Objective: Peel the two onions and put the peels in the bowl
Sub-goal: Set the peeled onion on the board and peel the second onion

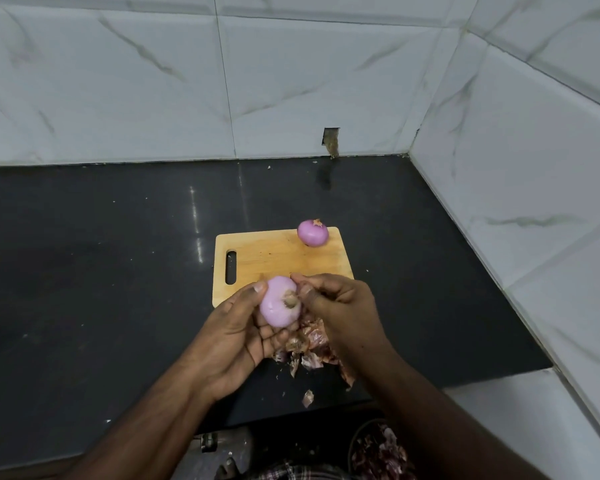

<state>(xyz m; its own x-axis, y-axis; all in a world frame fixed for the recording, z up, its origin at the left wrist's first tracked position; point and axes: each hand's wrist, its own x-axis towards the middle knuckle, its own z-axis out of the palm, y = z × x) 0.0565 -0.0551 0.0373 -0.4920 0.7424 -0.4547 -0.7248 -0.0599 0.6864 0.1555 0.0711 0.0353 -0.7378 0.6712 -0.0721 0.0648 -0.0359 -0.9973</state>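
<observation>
No brand, label or writing readable anywhere in the frame.

Just below frame centre, a peeled onion (278, 301), pale pink and smooth, cupped in the left hand (238, 336): thumb over its upper left side, fingers curled beneath. Root tuft turned up and to the right, toward the camera, so the root-to-top axis runs roughly from lower left to upper right, tilted toward the viewer. Touching that tuft from the right, the right hand (340, 303), thumb and fingertips curled in and pinching at the root end; whether a scrap of skin is caught between them cannot be told.

Directly under both hands, a heap of dry purple-brown peels (309, 348) on the near edge of the wooden cutting board (274, 252) and spilling onto the dark counter (101, 271); one stray flake (307, 398) lower down, apart from the heap.

Above and right of the hands, well apart from them, a second onion (312, 233) at the far right corner of the board, also peeled, resting untouched with its tufted end pointing up.

At the lower right edge of the frame, partly hidden by the right forearm, a dark bowl (355, 441) below the counter's edge, holding more purple peels.
</observation>
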